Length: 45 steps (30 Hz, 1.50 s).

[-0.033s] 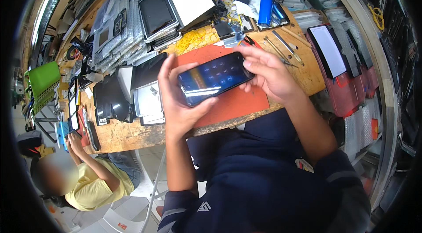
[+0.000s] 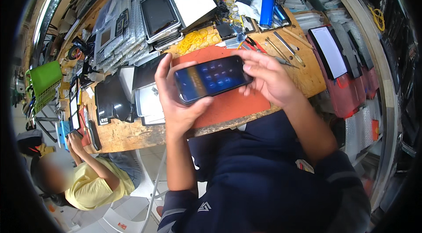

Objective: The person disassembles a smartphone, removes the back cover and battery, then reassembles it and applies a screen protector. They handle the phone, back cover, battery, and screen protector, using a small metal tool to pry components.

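A black smartphone lies sideways between my hands above the orange-red mat. Its screen is lit blue and shows a round-key number pad. My left hand is wrapped round the phone's left end, thumb along the near edge and fingers at the far side. At the other end, my right hand pinches the phone's corner, its thumb near the screen's edge; some of these fingertips are hidden behind the phone.
Behind the mat lie yellow rubber bands and red-handled pliers. Screwdrivers sit to the right, stacked tablet screens at back left. A blue cylinder stands amid small parts. A co-worker in a yellow shirt sits at left.
The phone has shifted slightly left and tilted, and the bright white reflection along its near edge is gone. Both hands keep hold of it.
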Motion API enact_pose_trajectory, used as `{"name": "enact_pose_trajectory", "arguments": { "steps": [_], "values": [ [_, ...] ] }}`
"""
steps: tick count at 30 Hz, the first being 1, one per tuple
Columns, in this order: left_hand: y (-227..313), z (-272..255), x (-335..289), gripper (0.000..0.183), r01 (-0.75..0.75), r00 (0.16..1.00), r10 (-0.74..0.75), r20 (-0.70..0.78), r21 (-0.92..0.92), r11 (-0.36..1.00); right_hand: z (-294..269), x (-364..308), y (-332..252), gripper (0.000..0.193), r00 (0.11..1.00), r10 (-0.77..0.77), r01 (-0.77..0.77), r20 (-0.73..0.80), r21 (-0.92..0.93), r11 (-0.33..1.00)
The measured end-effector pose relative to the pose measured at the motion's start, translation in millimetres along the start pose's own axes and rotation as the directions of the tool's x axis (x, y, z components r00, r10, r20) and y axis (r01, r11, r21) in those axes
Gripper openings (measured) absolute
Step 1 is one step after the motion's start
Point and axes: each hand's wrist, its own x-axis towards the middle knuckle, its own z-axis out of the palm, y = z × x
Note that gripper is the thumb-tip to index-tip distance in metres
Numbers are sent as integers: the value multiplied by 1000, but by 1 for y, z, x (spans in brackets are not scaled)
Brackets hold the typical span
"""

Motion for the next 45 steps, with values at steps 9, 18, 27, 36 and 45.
{"name": "enact_pose_trajectory", "arguments": {
  "steps": [9,18,27,36,45],
  "values": [
    [-17,-8,-7,97,150,953,-266,-143,-539,829,40,2,12,79,954,-85,266,287,-685,678],
    [-25,-12,-9,79,125,931,-262,-252,-454,882,33,56,5,78,867,13,399,498,-710,580],
    [-23,-8,-15,96,142,934,-264,-243,-424,895,21,65,-16,88,820,220,242,529,-667,704],
    [-23,-9,-15,99,126,943,-263,-203,-513,849,11,66,-29,70,816,328,-35,476,-526,850],
    [-21,-8,-17,107,146,923,-296,-246,-489,860,15,63,-30,59,850,232,107,474,-585,804]
  ]
}}
